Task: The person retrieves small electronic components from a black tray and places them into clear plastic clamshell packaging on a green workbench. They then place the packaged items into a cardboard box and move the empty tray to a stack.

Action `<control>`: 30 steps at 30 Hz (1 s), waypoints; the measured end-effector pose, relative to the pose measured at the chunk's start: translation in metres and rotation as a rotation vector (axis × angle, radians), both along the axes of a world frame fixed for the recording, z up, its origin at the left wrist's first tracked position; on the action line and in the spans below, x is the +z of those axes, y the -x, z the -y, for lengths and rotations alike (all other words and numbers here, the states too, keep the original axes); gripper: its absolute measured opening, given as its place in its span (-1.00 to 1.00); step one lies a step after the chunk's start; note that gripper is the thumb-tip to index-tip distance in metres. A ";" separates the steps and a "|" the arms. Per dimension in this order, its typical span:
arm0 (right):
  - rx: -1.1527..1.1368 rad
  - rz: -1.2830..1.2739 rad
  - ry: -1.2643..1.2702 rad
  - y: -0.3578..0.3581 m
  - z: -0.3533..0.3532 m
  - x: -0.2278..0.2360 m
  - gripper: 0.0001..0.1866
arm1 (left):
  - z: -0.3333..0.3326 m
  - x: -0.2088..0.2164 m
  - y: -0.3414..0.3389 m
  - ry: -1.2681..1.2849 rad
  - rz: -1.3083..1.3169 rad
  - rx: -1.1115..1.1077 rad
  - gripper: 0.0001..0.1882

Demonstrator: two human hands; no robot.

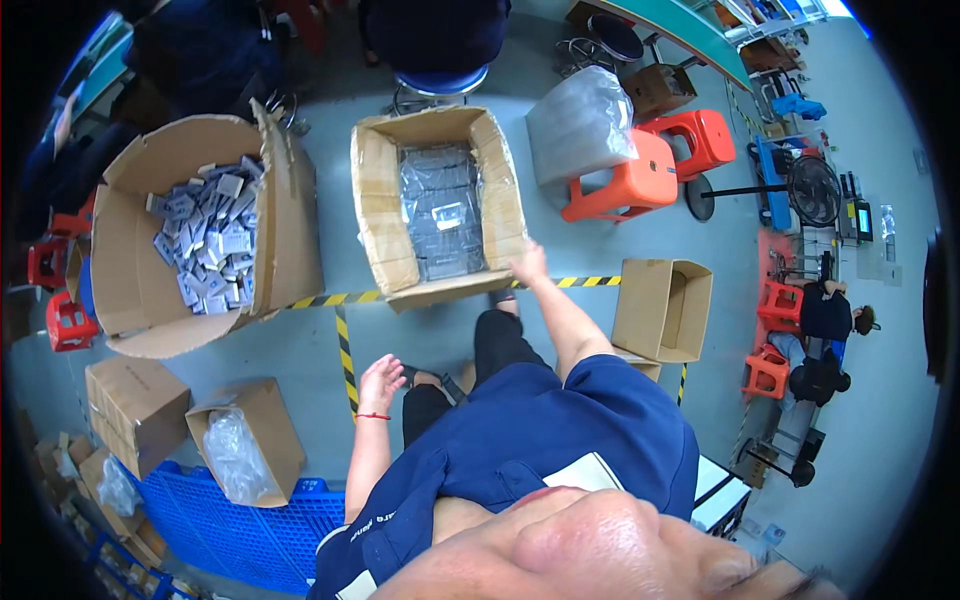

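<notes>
An open cardboard box (374, 215) stands on the floor ahead of me. Stacked packs in clear plastic (440, 215), dark grey to look at, fill its inside. My right hand (528, 262) grips the near right corner of this box, with the arm stretched forward. Lower and to the left, my left hand (380, 383) hangs in the air with its fingers loosely apart and nothing in it. A red string circles that wrist. To the left of the box is a large rounded carton (125, 265) heaped with small white-and-purple boxes (215, 240).
Orange stools (625, 180) and a plastic-wrapped stack (580, 120) stand at the right. An open carton (640, 310) is near my right side. Two cartons (135, 415) and a blue pallet (235, 530) lie at the left. Yellow-black tape (345, 350) marks the floor. People sit beyond.
</notes>
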State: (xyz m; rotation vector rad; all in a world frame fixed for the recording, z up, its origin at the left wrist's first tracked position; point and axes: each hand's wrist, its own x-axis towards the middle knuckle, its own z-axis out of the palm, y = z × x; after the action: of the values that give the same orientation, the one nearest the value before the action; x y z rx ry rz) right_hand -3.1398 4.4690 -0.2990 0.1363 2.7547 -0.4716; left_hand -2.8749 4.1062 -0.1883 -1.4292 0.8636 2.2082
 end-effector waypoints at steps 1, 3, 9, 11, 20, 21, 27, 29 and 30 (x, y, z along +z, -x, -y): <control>-0.201 0.014 -0.042 0.036 0.000 0.040 -0.13 | -0.015 -0.008 0.015 -0.025 0.034 0.015 -0.72; -0.476 -0.093 0.000 0.114 -0.045 0.064 -0.04 | -0.052 -0.024 0.050 -0.097 0.088 0.019 -0.73; -0.553 -0.343 -0.110 0.377 -0.195 0.031 0.16 | -0.185 -0.132 0.168 -0.144 0.411 0.158 -0.03; -0.562 -0.253 -0.155 0.432 -0.218 0.023 0.20 | -0.226 -0.163 0.195 -0.128 0.494 0.219 -0.09; -0.468 0.035 -0.152 0.514 -0.257 -0.048 0.25 | -0.292 -0.136 0.218 0.441 0.725 -0.113 -0.26; -0.438 0.034 -0.189 0.512 -0.247 -0.044 0.21 | -0.293 -0.122 0.230 0.463 0.721 -0.150 -0.25; -0.368 -0.123 -0.349 0.496 -0.221 -0.045 0.02 | -0.297 -0.127 0.237 0.402 0.694 -0.273 -0.24; -0.328 -0.172 -0.339 0.490 -0.221 -0.050 0.02 | -0.300 -0.130 0.237 0.396 0.702 -0.260 -0.23; -0.313 -0.192 -0.331 0.487 -0.219 -0.052 0.02 | -0.302 -0.130 0.238 0.393 0.706 -0.251 -0.22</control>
State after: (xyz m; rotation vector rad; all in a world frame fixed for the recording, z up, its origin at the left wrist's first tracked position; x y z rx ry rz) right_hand -3.6270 4.6885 -0.3508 0.6412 2.9918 -0.1017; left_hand -3.1126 4.4078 -0.3187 -1.9623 1.1496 1.2371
